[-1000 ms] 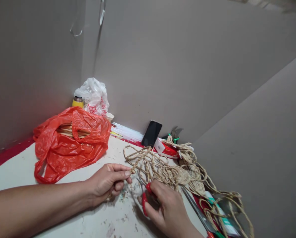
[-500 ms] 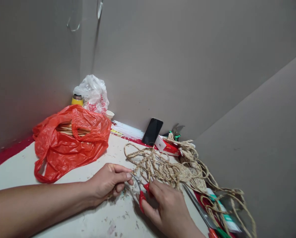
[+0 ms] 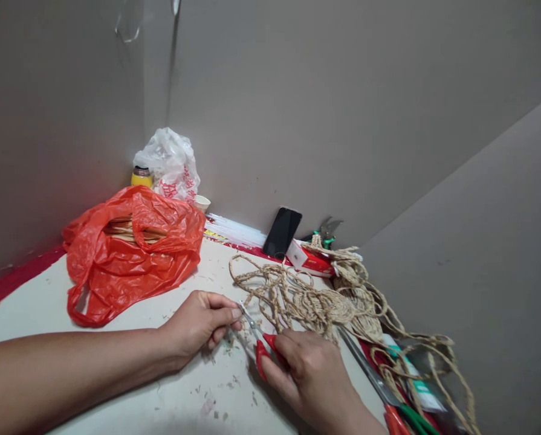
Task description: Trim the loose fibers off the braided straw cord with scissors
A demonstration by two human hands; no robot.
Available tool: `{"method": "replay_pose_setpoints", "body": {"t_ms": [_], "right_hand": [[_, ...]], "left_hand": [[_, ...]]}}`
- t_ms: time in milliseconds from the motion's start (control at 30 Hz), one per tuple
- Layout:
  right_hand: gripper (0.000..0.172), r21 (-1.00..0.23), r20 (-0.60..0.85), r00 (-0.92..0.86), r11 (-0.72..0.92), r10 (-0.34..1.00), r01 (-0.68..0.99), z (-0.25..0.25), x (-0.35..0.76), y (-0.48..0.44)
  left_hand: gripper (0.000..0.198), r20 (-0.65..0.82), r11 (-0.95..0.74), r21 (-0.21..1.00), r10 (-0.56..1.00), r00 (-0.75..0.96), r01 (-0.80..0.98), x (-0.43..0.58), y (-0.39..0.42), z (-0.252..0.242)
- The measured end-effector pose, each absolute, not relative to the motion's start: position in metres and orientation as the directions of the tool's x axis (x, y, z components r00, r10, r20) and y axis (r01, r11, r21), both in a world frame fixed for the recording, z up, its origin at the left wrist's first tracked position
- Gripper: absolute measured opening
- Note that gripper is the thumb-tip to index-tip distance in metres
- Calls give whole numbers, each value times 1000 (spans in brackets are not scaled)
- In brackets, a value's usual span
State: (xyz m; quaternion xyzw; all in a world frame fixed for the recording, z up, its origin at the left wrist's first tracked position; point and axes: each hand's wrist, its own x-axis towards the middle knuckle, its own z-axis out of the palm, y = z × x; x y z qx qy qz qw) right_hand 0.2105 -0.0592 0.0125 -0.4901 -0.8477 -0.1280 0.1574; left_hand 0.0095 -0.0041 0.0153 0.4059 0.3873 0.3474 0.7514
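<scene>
My right hand point(image 3: 309, 365) grips small scissors point(image 3: 262, 347) by their red handles. The scissor tips point up and left and touch the fingertips of my left hand point(image 3: 207, 323), which is closed in a pinch. What lies between those fingers is mostly hidden, but a strand of the braided straw rope point(image 3: 274, 293) runs up to them. The rest of that rope lies in loose loops and coils just beyond both hands and off to the right.
A red plastic bag point(image 3: 129, 278) with straw strips inside sits at the left. Behind it are a yellow jar point(image 3: 141, 177), a white bag point(image 3: 173, 163) and a paper cup point(image 3: 202, 203). A phone point(image 3: 282, 232) leans on the wall; large shears point(image 3: 374, 377) lie at the right. Small scraps dot the table.
The view has tipped down slightly. The scissor blades have shifted a little up towards my left fingertips; both hands stay in nearly the same place.
</scene>
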Motion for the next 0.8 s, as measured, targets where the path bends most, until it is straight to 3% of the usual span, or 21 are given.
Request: {"method": "replay_pose_setpoints", "body": {"t_ms": [200,533,667,800], "right_hand": [[28,35,402,-480,510,780,859,9,213,-58],[30,-206,535,-331,500,777,841,-2,217,-50],[29,-192,547,-328,497,770,846,-5,215,-50],[28,-176,516,-316,460,796,870,-8,215,-49]], "left_hand": [[33,-298,434,872,837,459,-227,9,-2,14],[38,-219,381,869,868,445,-316,8,2,17],[31,-154,286,910,905,396,-300,9,0,17],[28,-181,261,945,919,350,-196,12,2,11]]}}
